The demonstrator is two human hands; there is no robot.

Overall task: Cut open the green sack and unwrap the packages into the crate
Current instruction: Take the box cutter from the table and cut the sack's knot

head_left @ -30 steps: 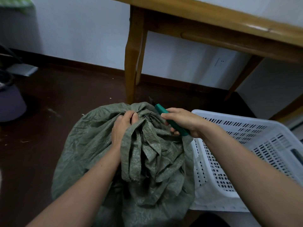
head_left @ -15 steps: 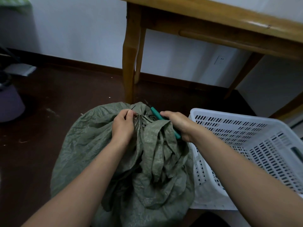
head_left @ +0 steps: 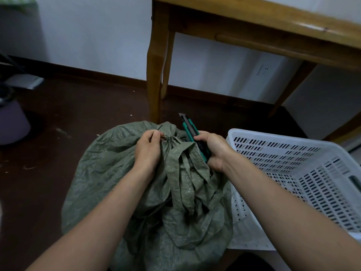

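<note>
A full green woven sack (head_left: 109, 169) stands on the dark floor in front of me, its mouth gathered and tied at the top. My left hand (head_left: 147, 151) pinches the gathered neck just left of the tie. My right hand (head_left: 213, 149) grips a green and black utility knife (head_left: 190, 129), blade out and pointing up and away, right beside the tie. A white perforated plastic crate (head_left: 304, 173) sits against the sack's right side, tilted toward me. The packages are hidden inside the sack.
A wooden table (head_left: 273, 22) stands over the far side, with its leg (head_left: 155, 75) just behind the sack. A lilac bucket (head_left: 11, 124) sits at the far left. White wall and dark skirting run along the back.
My right hand has drawn the knife up out of the sack's folds, so its blade now points clear above the tie. My left hand keeps its hold on the neck.
</note>
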